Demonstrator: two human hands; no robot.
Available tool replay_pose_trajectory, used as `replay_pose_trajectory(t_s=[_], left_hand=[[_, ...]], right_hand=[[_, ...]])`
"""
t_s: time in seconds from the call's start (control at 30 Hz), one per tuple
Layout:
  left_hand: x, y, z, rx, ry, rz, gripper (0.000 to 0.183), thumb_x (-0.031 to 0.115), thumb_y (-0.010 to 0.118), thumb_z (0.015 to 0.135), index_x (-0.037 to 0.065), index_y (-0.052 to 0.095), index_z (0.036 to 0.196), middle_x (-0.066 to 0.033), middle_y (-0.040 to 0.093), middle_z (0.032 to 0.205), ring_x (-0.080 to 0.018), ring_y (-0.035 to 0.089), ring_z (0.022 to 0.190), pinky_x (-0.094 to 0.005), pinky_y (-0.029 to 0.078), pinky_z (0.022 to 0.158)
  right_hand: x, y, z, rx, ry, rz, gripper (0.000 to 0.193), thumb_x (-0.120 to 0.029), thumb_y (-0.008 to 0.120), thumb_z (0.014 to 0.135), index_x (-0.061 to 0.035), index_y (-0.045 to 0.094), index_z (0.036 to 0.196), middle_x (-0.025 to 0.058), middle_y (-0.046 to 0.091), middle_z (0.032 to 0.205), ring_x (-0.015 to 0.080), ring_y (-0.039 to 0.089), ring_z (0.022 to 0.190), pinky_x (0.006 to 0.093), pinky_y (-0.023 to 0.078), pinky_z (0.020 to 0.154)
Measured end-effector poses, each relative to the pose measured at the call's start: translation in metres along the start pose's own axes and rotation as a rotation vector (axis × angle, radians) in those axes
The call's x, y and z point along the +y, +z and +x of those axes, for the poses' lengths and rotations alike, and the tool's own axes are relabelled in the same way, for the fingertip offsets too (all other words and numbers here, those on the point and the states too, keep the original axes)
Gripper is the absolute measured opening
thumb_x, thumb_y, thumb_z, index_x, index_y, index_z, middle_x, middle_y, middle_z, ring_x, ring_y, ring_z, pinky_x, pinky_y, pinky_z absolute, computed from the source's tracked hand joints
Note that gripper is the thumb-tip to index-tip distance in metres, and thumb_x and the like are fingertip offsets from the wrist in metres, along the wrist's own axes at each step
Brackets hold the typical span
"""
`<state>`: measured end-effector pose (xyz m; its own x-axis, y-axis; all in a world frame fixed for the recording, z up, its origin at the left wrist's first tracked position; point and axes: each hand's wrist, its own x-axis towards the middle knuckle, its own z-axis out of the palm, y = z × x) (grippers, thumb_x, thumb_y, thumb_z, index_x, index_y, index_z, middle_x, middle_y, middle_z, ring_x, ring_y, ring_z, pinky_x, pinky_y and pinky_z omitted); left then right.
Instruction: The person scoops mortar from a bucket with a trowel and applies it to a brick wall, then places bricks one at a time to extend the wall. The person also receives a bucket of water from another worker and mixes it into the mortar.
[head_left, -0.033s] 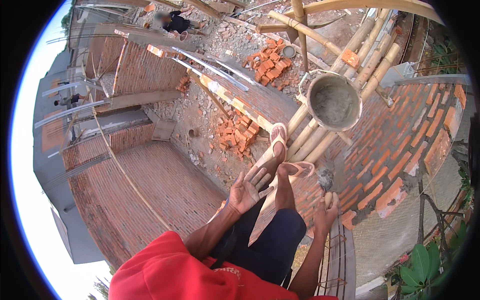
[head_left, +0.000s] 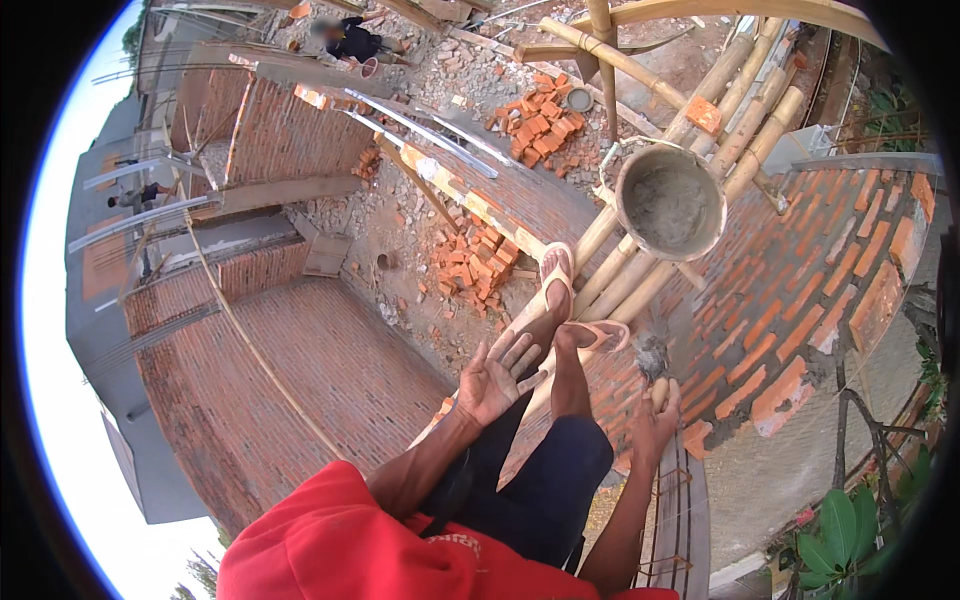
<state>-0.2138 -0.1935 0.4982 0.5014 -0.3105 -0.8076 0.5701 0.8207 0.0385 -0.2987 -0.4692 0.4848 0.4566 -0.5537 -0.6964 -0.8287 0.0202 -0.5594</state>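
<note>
Your L hand is empty, palm up w/ fingers spread, prob. for balance; your R hand grips the handle of 1 mortar-smeared trowel. R + ahead, a mortar bucket stands on bamboo poles, prob. for easy reach. Txt: pale lettering on your red shirt, too small to read.

I log trowel in right hand; before it, bucket on bamboo poles, mortar inside; single brick beyond, on poles; wall right; brick piles on ground, left.
</note>
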Motion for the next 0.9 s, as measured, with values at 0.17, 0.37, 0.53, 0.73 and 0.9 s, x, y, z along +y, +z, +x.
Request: replay_pose_trajectory(t_s=[0.17,0.37,0.53,0.73,0.9], left_hand=[[0.009,-0.007,0.009,-0.032,0.037,0.035,0.074,0.054,0.054,0.101,0.015,0.028,0.158,-0.0125,0.033,0.163,-0.0338,0.030,0.151,-0.0663,0.028,0.117],[0.026,-0.003,0.030,0.034,0.012,0.112,0.080,0.057,0.058,0.098,0.018,0.025,0.160,-0.0117,0.029,0.164,-0.0345,0.025,0.153,-0.0720,0.025,0.116],[0.044,-0.002,0.048,0.008,-0.034,0.180,0.079,0.059,0.053,0.099,0.020,0.024,0.161,-0.0113,0.029,0.165,-0.0346,0.021,0.154,-0.0725,0.023,0.116],[0.058,-0.007,0.070,0.002,-0.082,0.183,0.079,0.058,0.054,0.099,0.024,0.022,0.162,-0.0131,0.026,0.166,-0.0381,0.019,0.154,-0.0757,0.020,0.115],[0.054,-0.005,0.082,-0.019,-0.034,0.059,0.079,0.060,0.053,0.098,0.027,0.022,0.163,-0.0132,0.023,0.168,-0.0383,0.015,0.156,-0.0748,0.016,0.117]], right_hand=[[-0.045,0.011,0.036,-0.017,0.071,0.043,0.060,-0.010,0.060,0.096,0.0027,0.039,0.151,0.0264,0.047,0.149,0.0371,0.055,0.131,0.0436,0.046,0.108],[-0.091,0.026,0.096,0.032,-0.119,-0.340,0.055,-0.011,0.066,0.095,-0.0031,0.050,0.147,0.0236,0.061,0.135,0.0422,0.059,0.121,0.0484,0.049,0.104],[-0.111,0.042,0.161,0.119,-0.130,-0.485,0.048,-0.011,0.066,0.091,0.0017,0.057,0.137,0.0263,0.068,0.123,0.0412,0.064,0.117,0.0498,0.051,0.097],[-0.092,0.086,0.293,0.159,0.032,-0.291,0.031,-0.018,0.067,0.088,0.0064,0.070,0.107,0.0294,0.071,0.106,0.0446,0.069,0.104,0.0510,0.054,0.090],[-0.082,0.116,0.316,0.043,-0.165,-0.544,0.026,-0.009,0.061,0.087,0.0080,0.071,0.104,0.0322,0.071,0.101,0.0446,0.070,0.100,0.0519,0.056,0.087]])
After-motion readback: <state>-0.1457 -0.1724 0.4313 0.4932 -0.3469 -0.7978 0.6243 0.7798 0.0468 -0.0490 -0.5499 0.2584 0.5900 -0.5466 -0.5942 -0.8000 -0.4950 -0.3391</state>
